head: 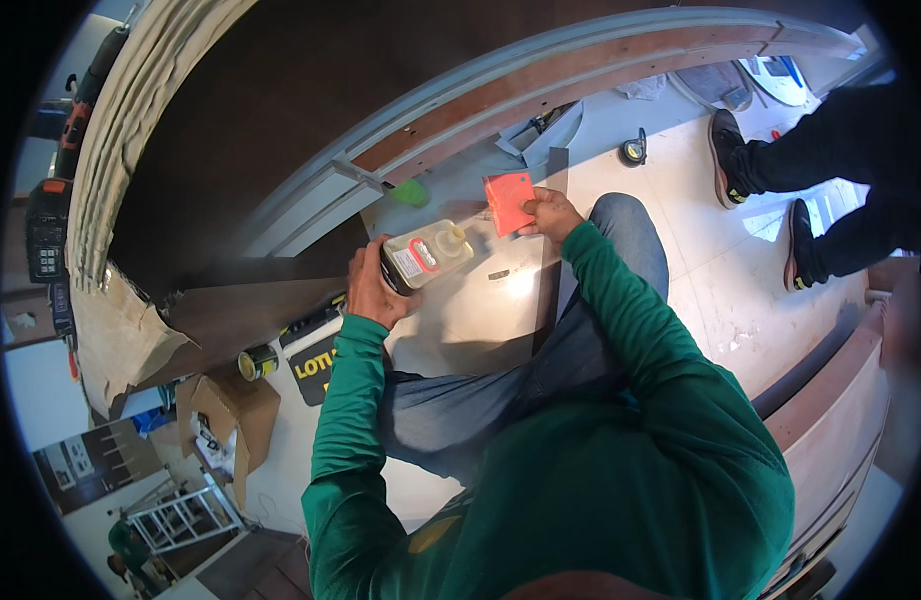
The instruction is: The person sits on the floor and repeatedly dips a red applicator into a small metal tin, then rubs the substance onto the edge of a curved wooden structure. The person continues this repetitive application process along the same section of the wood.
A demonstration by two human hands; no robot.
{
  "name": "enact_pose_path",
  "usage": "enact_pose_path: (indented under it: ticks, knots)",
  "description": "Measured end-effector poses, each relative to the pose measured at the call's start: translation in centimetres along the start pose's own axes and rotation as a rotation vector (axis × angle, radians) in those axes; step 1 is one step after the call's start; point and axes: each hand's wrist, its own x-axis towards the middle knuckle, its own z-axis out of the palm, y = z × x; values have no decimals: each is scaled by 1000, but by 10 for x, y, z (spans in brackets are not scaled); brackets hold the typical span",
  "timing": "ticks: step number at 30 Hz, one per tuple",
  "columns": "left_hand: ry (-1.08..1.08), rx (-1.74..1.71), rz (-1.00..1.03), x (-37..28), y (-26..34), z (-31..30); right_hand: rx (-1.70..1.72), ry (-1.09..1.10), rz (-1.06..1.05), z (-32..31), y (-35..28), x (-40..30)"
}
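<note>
My left hand [372, 292] grips a translucent plastic bottle [424, 259] by its lower end. The bottle lies tilted, its neck towards the upper right, with a red-and-white label and dark contents at the bottom. In my right hand [554, 214] a flat red square piece [508, 202], its material unclear, is pinched between thumb and fingers. It is held apart from the bottle's neck. Beyond the bottle, a bright green object [410, 193] rests beside the panel frame. Beneath my hands is the pale tiled floor [460, 315], with a small dark scrap [499, 275] on it.
A framed panel [460, 112] curves across the top. Left of me are a small can [258, 363], a black case [310, 367] and a cardboard box [232, 420]. A tape measure [634, 148] lies near another person's shoes [725, 157]. A ladder [183, 517] and another person [130, 547] are farther off.
</note>
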Motion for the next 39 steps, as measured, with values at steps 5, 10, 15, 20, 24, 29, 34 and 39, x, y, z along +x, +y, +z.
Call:
enact_pose_path:
  ticks: [5,10,15,20,24,29,34,39]
  knots:
    - [-79,129,-96,5,30,-6,52,-166,-75,-3,21,17]
    - [-63,176,-56,9,41,12,44,-208,-96,-5,21,18]
    - [-117,213,-88,16,55,26,-87,-149,-89,-6,14,9]
    - [-149,224,-82,25,73,37,-81,-153,-143,-19,32,24]
    - [-181,266,-96,28,77,43,-54,-84,-172,-18,29,19]
    - [-180,305,-111,32,82,48,-155,-74,-134,-27,32,27]
    - [-202,331,-118,32,81,47,-138,-100,-101,-29,28,21]
    - [-220,344,-128,34,83,49,-165,-128,-84,-32,36,29]
